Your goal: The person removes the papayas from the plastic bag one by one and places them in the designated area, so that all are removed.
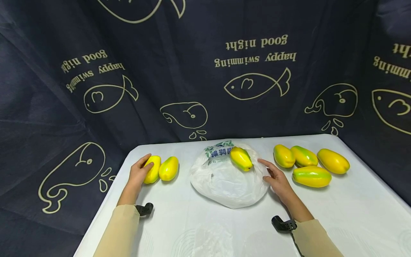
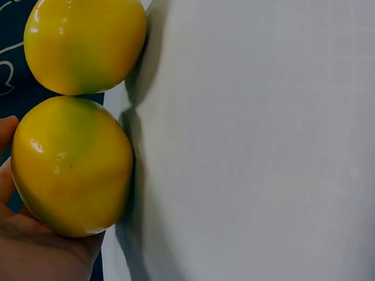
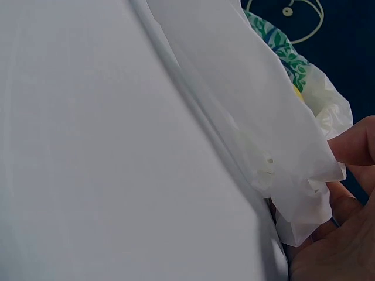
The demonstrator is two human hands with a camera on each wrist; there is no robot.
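My left hand (image 1: 138,172) is at the left of the table, gripping a glossy yellow-green papaya (image 1: 153,169) with thumb and fingers around its side. A second papaya (image 1: 168,168) lies right beside it; in the left wrist view the held papaya (image 2: 73,167) touches the other papaya (image 2: 85,44). A white plastic bag (image 1: 231,187) with green and blue print lies spread open mid-table. One papaya (image 1: 241,159) rests in the bag toward its back right. At the bag's right edge, my right hand (image 1: 278,181) pinches the plastic (image 3: 304,193) between thumb and fingers.
Several papayas lie grouped on the right: one at the left (image 1: 284,156), one at the back (image 1: 303,156), one at the far right (image 1: 333,161), one in front (image 1: 312,176). The white-covered table (image 1: 179,221) ends at a dark printed curtain (image 1: 192,71).
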